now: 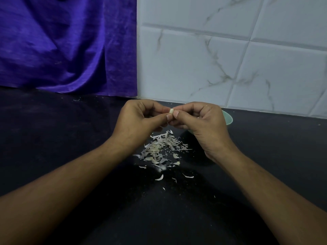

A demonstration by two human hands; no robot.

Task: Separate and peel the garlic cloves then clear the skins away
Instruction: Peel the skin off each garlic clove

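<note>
I count one garlic clove (pixel 171 110), up above the skin pile (pixel 162 149), pinched between two hands. Left hand (pixel 139 121) and right hand (pixel 200 124) each keep a narrow grip on it, thumb against fingertips. One pile, with a few loose flakes (pixel 160 177) nearer me on the dark tabletop (pixel 70 138). One green bowl (pixel 228 119) sits right of the pile, mostly hidden by the right hand, so I can't tell what's in it.
</note>
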